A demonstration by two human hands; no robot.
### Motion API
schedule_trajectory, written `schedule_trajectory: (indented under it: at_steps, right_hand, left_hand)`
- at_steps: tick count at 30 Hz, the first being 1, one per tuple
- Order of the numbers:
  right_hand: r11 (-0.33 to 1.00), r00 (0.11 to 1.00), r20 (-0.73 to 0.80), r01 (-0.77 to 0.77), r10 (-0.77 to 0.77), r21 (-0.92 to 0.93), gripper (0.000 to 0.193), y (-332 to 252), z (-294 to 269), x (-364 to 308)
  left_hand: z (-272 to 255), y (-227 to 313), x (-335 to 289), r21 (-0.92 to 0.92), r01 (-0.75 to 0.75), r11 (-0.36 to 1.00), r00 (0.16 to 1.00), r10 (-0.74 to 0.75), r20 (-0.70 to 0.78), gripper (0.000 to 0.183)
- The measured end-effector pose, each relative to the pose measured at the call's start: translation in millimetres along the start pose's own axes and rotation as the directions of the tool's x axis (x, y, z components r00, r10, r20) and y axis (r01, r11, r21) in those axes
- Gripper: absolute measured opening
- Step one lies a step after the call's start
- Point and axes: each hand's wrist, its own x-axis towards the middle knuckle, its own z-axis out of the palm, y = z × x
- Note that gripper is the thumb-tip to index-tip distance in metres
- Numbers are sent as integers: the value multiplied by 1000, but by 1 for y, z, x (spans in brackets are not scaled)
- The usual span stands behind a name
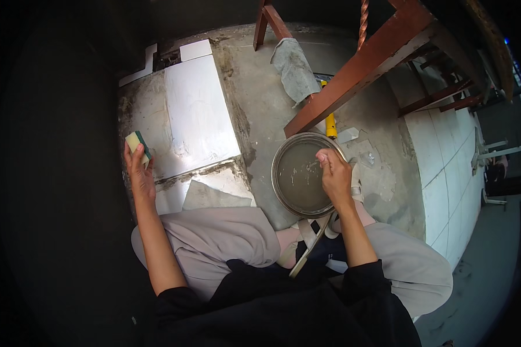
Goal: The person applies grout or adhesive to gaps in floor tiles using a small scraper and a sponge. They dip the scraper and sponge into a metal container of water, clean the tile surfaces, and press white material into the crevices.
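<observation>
A yellow sponge with a green scouring side [138,145] is gripped between the thumb and fingers of my left hand [140,173], raised at the left beside the tiles. Under it and to its right lies a large white tile [197,110] with smears on its surface. My right hand [336,176] is over the right side of a round metal basin [275,184] of cloudy water. Its fingers are curled closed; whether anything is inside them is hidden. Pale specks or drops show on the water [298,173].
A reddish-brown metal frame [359,72] stands beyond the basin, with a grey cloth [292,66] on its bar. A yellow-handled tool [330,126] and tile scraps [347,136] lie beside the basin. A broken grey tile piece [211,196] is by my left knee.
</observation>
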Motion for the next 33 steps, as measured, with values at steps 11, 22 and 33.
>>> schedule_trajectory:
  at_steps: [11,22,33]
  right_hand:
    - [984,991,117,84,-66,-155,15,60,41,-16]
    - [918,943,151,-326,298,225,16,11,33,0]
    - [785,853,415,-482,318,389,18,-29,73,31]
  left_hand:
    - [-1,1,3,-25,9,1000,1000,-9,-12,78]
    - [-2,1,10,-37,18,999,999,-19,-37,78]
    - [13,24,26,-159,42,986,997,-51,-53,51]
